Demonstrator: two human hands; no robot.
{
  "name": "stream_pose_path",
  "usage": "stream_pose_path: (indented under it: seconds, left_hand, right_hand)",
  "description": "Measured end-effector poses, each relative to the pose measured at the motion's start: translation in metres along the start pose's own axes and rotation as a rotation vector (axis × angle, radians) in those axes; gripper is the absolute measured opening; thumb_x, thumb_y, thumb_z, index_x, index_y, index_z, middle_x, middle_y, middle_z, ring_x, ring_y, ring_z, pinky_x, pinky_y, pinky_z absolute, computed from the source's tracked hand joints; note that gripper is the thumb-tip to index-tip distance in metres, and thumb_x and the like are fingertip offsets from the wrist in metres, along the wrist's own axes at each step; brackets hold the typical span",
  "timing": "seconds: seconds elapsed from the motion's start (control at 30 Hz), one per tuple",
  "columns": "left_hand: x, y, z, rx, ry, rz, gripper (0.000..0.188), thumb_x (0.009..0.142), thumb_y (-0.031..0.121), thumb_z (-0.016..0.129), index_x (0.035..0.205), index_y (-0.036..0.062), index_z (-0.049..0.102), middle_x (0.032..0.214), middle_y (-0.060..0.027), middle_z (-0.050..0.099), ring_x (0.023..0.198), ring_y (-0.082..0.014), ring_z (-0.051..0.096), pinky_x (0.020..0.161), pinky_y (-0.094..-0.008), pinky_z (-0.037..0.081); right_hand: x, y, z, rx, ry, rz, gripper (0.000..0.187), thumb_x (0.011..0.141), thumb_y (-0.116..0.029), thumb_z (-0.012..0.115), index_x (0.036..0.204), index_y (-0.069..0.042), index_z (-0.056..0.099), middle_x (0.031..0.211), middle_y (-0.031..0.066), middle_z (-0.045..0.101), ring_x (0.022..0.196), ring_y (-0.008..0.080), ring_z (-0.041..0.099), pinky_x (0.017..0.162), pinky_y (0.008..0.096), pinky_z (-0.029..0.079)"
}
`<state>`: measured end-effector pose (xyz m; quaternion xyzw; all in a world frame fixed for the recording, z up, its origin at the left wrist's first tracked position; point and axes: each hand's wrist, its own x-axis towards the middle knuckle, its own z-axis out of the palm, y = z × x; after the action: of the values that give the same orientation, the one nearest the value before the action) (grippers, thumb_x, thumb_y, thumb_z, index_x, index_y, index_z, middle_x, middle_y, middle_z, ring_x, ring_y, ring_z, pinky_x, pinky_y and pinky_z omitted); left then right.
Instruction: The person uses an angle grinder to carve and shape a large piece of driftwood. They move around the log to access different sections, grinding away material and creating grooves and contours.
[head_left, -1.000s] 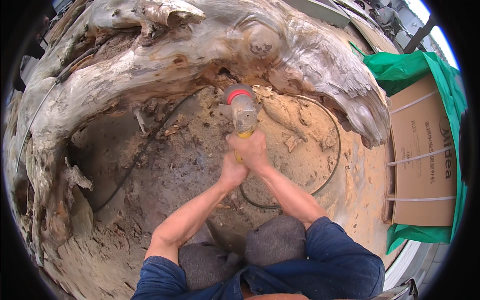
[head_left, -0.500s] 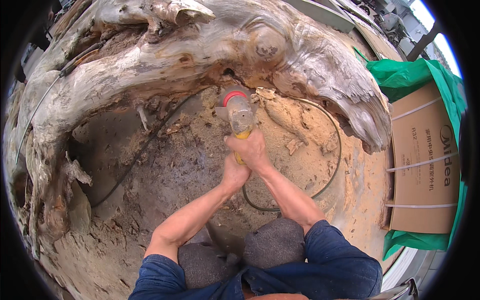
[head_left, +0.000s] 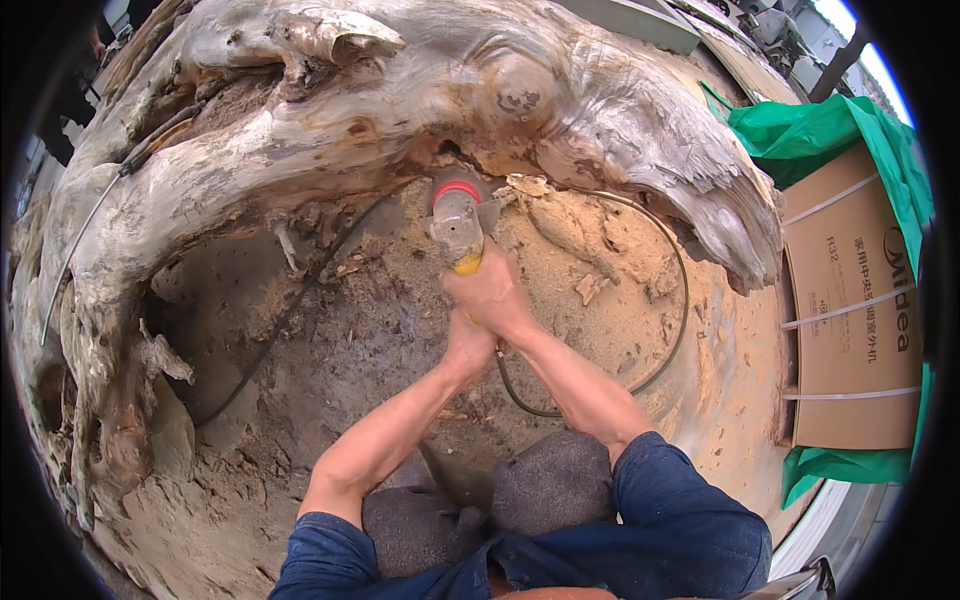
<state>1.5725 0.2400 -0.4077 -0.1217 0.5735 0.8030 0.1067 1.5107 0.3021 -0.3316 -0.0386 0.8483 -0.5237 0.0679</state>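
Observation:
Both my hands are wrapped round an angle grinder (head_left: 458, 225) with a grey, dusty head, a yellow body and a red ring at its front. My right hand (head_left: 490, 290) grips the yellow body just behind the head. Below it, my left hand (head_left: 470, 342) closes round the rear end, whose surface is mostly hidden by the fingers. The grinder's front end is at the hollowed underside of a large weathered tree trunk (head_left: 400, 110), near a dark hole. Whether the disc touches the wood I cannot tell.
A dark cable (head_left: 655, 375) loops over the dusty ground to the right. Wood scraps (head_left: 590, 288) and sawdust lie beside it. At the right stands a cardboard box (head_left: 850, 310) with white straps and a green cover (head_left: 800, 130). Gnarled roots (head_left: 110, 400) rise at the left.
The grinder and both hands have shifted slightly, its head a little to the left and tilted differently. My view has turned slightly too. Both hands keep their grip.

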Motion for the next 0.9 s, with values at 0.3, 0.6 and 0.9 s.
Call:
stream_pose_path:
  seconds: [0.3, 0.6, 0.9]
  left_hand:
    - [0.001, -0.026, -0.007, 0.035, -0.022, 0.024, 0.040, 0.105, 0.013, 0.063, 0.140, 0.0015, 0.047, 0.127, -0.0088, 0.061, 0.115, -0.0160, 0.061, 0.095, -0.0355, 0.055]
    - [-0.008, -0.009, 0.009, 0.059, -0.014, -0.016, 0.010, 0.094, 0.001, 0.064, 0.105, 0.0008, 0.062, 0.080, -0.0030, 0.065, 0.062, -0.0116, 0.062, 0.049, -0.0287, 0.048]
    - [0.002, -0.020, -0.005, 0.191, -0.058, -0.087, 0.021, 0.091, 0.004, 0.069, 0.111, 0.0026, 0.062, 0.089, -0.0063, 0.068, 0.072, -0.0147, 0.066, 0.057, -0.0312, 0.052]
  right_hand:
    - [-0.006, 0.022, 0.009, -0.032, -0.002, -0.049, 0.050, 0.080, -0.020, 0.074, 0.120, 0.008, 0.061, 0.093, 0.0259, 0.075, 0.082, 0.0392, 0.076, 0.076, 0.0467, 0.060]
    - [-0.008, 0.044, 0.005, 0.064, 0.055, 0.049, 0.049, 0.078, -0.021, 0.076, 0.119, 0.003, 0.065, 0.101, 0.0241, 0.075, 0.093, 0.0344, 0.076, 0.084, 0.0446, 0.058]
    - [-0.005, 0.048, -0.001, 0.313, 0.021, -0.073, 0.033, 0.078, -0.016, 0.074, 0.104, 0.002, 0.067, 0.081, 0.0100, 0.071, 0.074, 0.0219, 0.069, 0.070, 0.0385, 0.056]
